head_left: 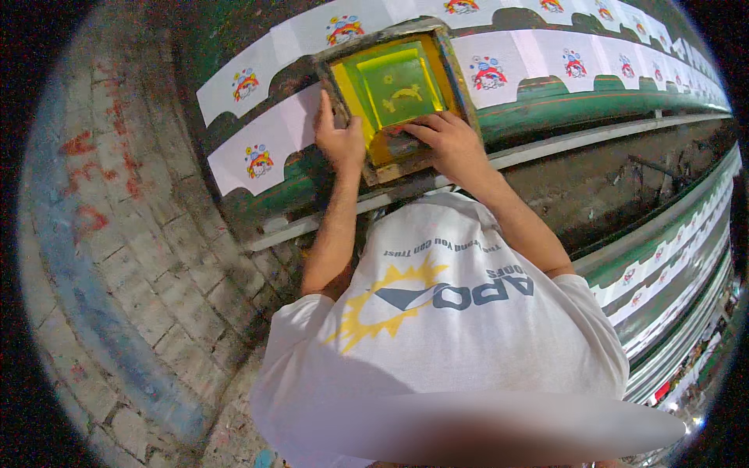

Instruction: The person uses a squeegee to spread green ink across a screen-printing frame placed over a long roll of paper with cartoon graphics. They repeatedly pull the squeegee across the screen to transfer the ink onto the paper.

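Yellow mesh (390,74) fills the frame (402,168) near the bench's (577,109) front edge, left hand (342,143) holding its side, right hand's (459,148) hold unclear; white cloths (530,54) alongside already carry pictures (575,65); progress underneath is hidden.

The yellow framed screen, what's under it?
White pieces with colourful pictures reach its left and right sides, on a green table. The framed screen covers whatever lies directly beneath, so that part can't be seen.

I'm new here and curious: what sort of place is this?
Probably a screen-printing workshop: there's a framed yellow screen, rows of white pieces bearing repeated colourful prints, and a long green table.
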The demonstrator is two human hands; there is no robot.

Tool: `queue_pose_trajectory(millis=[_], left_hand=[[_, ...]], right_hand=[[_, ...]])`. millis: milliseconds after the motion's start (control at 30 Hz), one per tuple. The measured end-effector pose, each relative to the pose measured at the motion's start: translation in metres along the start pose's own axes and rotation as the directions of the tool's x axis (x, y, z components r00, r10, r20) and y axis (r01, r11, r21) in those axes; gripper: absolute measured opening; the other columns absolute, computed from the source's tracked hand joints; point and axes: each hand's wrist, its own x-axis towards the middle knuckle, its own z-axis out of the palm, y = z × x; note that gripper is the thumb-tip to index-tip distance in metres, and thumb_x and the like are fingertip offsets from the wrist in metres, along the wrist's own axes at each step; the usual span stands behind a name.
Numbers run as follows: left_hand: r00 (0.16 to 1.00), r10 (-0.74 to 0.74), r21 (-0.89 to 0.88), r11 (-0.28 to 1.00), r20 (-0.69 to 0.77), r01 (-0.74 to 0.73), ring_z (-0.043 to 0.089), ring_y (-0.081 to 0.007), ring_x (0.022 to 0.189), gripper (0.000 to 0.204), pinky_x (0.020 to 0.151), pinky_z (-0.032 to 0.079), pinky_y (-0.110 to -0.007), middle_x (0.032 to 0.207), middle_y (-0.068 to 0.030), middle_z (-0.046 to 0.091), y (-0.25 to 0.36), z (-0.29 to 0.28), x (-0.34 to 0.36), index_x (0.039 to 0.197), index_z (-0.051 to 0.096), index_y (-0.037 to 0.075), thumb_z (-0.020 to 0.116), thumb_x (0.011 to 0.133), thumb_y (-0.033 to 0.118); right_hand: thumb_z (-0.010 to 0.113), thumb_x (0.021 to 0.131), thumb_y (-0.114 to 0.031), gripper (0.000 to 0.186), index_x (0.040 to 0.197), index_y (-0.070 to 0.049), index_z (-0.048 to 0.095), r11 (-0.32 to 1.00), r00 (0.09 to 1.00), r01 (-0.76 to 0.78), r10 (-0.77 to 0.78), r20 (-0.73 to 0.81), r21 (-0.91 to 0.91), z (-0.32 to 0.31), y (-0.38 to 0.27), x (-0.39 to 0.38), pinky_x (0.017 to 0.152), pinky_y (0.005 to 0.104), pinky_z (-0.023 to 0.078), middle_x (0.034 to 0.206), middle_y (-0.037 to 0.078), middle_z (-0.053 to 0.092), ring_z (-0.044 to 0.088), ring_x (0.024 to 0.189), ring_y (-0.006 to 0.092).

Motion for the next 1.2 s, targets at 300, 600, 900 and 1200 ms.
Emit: queue_pose_trajectory(millis=[300,600,900,1200], left_hand=[[0.993,0.118,0.076,0.990,0.003,-0.118,0.060,-0.0343,0.142,0.084,0.120,0.045,-0.040,0.155,-0.0262,0.060,0.051,0.148,-0.033,0.158,0.051,-0.003,0.075,0.078,0.000],[0.997,-0.064,-0.071,0.995,0.037,0.066,0.064,-0.0282,0.135,0.084,0.114,0.050,-0.038,0.153,-0.0211,0.063,0.058,0.176,-0.030,0.158,0.052,-0.002,0.074,0.077,-0.005],[0.995,-0.084,-0.186,0.978,0.060,0.094,0.059,-0.0262,0.142,0.082,0.119,0.044,-0.036,0.158,-0.0206,0.059,0.043,0.180,-0.031,0.159,0.050,-0.005,0.069,0.080,-0.007],[0.992,-0.108,-0.114,0.987,0.064,0.115,0.057,-0.0306,0.145,0.081,0.120,0.043,-0.038,0.157,-0.0253,0.058,0.040,0.177,-0.032,0.158,0.050,-0.006,0.074,0.080,0.000]], right_hand=[[0.074,0.079,-0.005,0.053,0.131,-0.016,0.075,0.997,0.998,-0.061,0.059,-0.022,-0.054,-0.080,0.118,-0.048,0.105,0.0439,0.056,0.127,0.007,0.074,0.067,0.119,0.0325],[0.073,0.075,0.001,0.057,0.131,-0.012,0.075,1.000,1.000,0.013,-0.013,-0.023,0.016,-0.084,0.158,-0.057,0.104,0.0444,0.055,0.126,0.009,0.072,0.066,0.117,0.0336],[0.067,0.087,-0.010,0.046,0.132,-0.017,0.073,0.999,0.999,0.049,-0.049,-0.007,-0.014,-0.089,0.164,-0.053,0.101,0.0465,0.056,0.120,0.008,0.070,0.066,0.114,0.0320],[0.069,0.079,0.001,0.055,0.132,-0.015,0.073,0.998,0.999,0.046,-0.047,-0.021,-0.042,-0.080,0.178,-0.039,0.102,0.0454,0.056,0.127,0.009,0.071,0.065,0.121,0.0345]])
